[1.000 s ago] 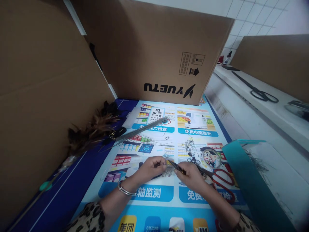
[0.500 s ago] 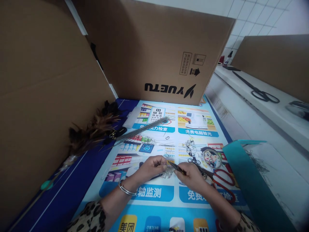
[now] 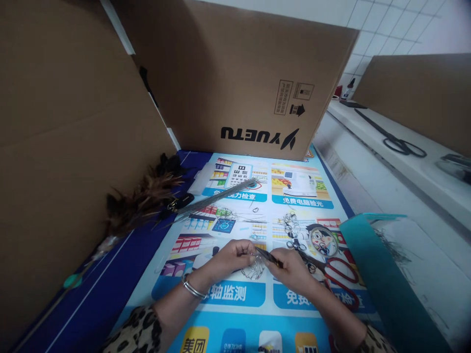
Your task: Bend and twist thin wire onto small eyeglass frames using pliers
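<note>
Head view: both hands meet low in the middle of the desk, over the printed poster that covers it. The left hand is pinched shut on a small wire tangle, which hangs just below its fingertips. The right hand is closed around a slim dark tool, tip pointing at the left hand's fingers. It looks like pliers, but it's too thin and blurry to be sure, and I can't tell if the tip actually touches the wire.

The red-handled scissors lie just right of the right hand, which partly hides them. Both forearms are cut off at the bottom edge. A teal box runs out of frame at lower right, and its contents are just thin scribbles. There's a feather duster on the left and a bundle of straight wires beside it, both well apart from the hands.

Compared with half a second ago, the hands have barely moved, but the tangle sits a bit lower and looks more spread out.
</note>
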`<state>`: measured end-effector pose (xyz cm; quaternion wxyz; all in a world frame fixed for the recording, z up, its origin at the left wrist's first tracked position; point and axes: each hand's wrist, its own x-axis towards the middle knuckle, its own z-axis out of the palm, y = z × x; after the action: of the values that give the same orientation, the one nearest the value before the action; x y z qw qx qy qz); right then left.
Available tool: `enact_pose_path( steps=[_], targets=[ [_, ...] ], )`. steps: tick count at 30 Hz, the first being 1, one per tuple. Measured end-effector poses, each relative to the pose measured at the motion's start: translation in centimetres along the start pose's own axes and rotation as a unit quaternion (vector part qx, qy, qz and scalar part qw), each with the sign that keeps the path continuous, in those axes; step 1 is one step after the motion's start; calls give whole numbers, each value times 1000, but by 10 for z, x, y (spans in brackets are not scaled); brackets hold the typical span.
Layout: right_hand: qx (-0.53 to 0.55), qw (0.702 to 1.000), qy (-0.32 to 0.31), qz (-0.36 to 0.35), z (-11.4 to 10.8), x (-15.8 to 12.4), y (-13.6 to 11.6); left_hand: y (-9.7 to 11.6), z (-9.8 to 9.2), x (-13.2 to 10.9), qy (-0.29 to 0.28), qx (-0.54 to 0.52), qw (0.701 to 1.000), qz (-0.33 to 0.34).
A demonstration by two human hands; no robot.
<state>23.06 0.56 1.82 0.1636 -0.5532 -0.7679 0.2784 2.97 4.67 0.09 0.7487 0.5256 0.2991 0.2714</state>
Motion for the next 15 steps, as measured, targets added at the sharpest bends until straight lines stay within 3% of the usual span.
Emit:
enact_pose_path(
  steps=[10, 15],
  targets=[
    [0, 1000, 4, -6, 0, 0, -1, -1, 1, 0, 38, -50, 998, 2],
    [0, 1000, -4, -7, 0, -1, 0, 3, 2, -1, 25, -86, 996, -6]
  ],
)
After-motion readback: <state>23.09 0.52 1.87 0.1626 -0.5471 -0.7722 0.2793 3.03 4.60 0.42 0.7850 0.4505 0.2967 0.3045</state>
